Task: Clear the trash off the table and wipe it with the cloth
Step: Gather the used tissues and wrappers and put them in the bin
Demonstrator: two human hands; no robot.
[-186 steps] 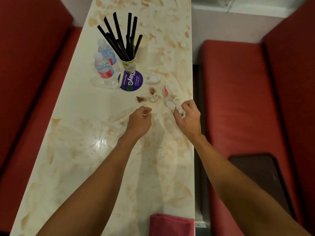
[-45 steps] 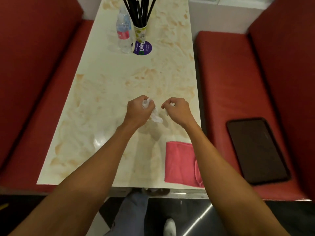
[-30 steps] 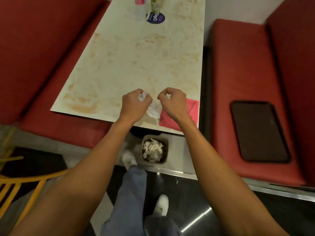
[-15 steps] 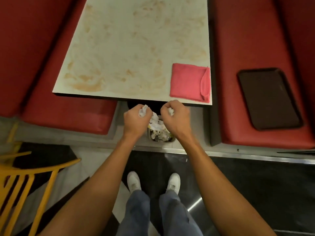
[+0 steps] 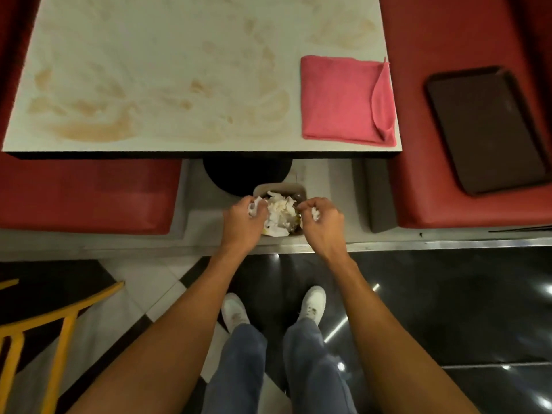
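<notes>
Head view looks almost straight down past the table (image 5: 167,49) edge

The pale table (image 5: 179,55), smeared with brown stains, carries a folded pink cloth (image 5: 340,100) at its near right corner. A dark brown tray (image 5: 487,130) lies flat on the red bench (image 5: 442,210) to the right. On the floor (image 5: 448,294), a small bin (image 5: 280,186) of crumpled paper stands just beside the table's black base.

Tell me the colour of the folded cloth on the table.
Pink; the cloth lies at the table's near right corner in the head view.
</notes>
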